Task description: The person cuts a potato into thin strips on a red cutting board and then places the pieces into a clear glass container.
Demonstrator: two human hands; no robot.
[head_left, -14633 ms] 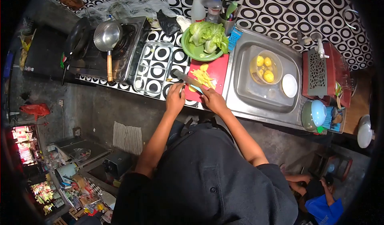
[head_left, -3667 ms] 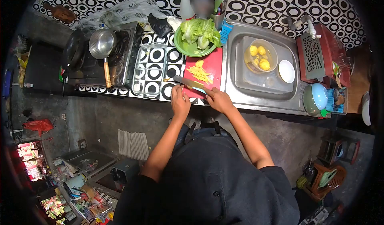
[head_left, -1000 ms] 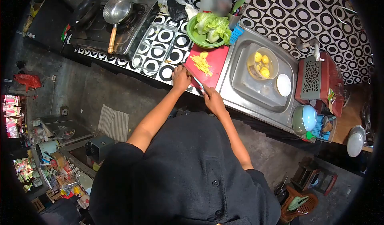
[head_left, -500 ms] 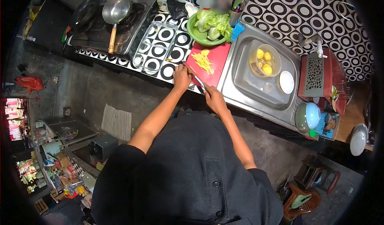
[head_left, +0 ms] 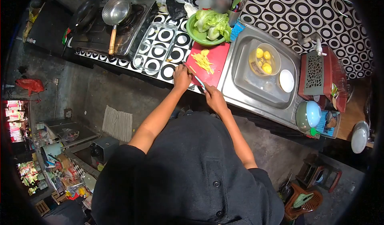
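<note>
My right hand (head_left: 215,99) is closed around the handle of a knife (head_left: 199,81), whose blade points toward my left fingers over the front left part of a red cutting board (head_left: 215,76). At the board's left edge, my left hand (head_left: 182,79) has its fingers curled and pressed down. A bit of yellow potato (head_left: 192,70) shows beside those fingertips and the blade; the fingers hide the rest of it. Behind the knife lies a pile of cut potato strips (head_left: 203,62), with a larger potato chunk (head_left: 205,52) at its far end.
A green bowl of lettuce (head_left: 193,36) stands behind the board. Right of it, the sink (head_left: 228,90) contains a tub of peeled potatoes (head_left: 274,70) and a white lid (head_left: 286,81). To the left are a glass dish (head_left: 141,65) and a stove with a saucepan (head_left: 116,11).
Both hands and the knife stay in nearly the same place, with at most a tiny shift of the blade. The view tilts very slightly.
</note>
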